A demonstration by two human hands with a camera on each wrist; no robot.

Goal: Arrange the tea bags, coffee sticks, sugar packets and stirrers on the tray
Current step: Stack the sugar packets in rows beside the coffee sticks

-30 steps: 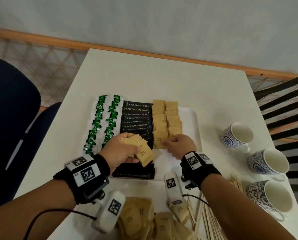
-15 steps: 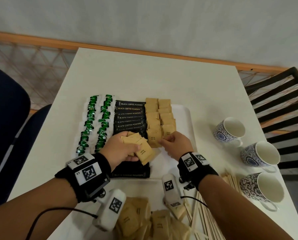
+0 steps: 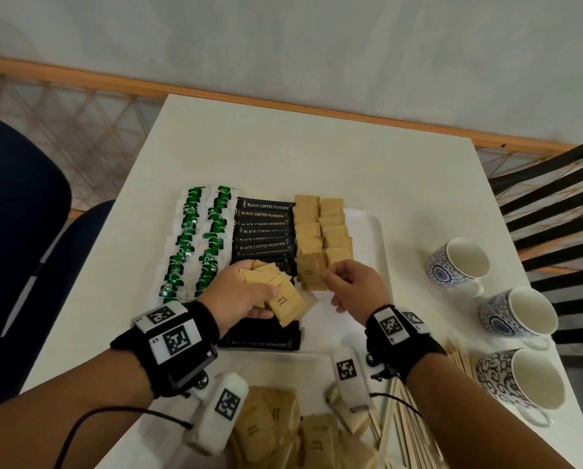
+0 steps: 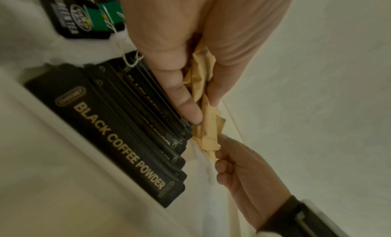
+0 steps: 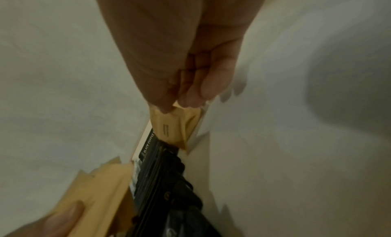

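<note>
On the white tray point(image 3: 374, 238) lie two columns of green tea bags point(image 3: 195, 238), a row of black coffee sticks point(image 3: 263, 228) and two columns of brown sugar packets point(image 3: 320, 228). My left hand point(image 3: 249, 292) hovers over the near coffee sticks and grips a fanned bunch of sugar packets point(image 3: 286, 302), crumpled between thumb and fingers point(image 4: 203, 90) in the left wrist view. My right hand point(image 3: 330, 275) is at the near end of the sugar columns. Its thumb and fingers pinch the corner of one sugar packet point(image 5: 169, 128).
A loose heap of sugar packets point(image 3: 283, 431) and wooden stirrers point(image 3: 408, 431) lie near the table's front edge. Three patterned cups point(image 3: 459, 265) point(image 3: 516, 313) point(image 3: 520, 384) stand at the right. A blue chair point(image 3: 19, 231) is on the left, a black slatted chair point(image 3: 560, 198) on the right.
My right hand has shifted slightly right along the near end of the sugar columns, still pinching a packet. The left hand keeps its bunch in the same place.
</note>
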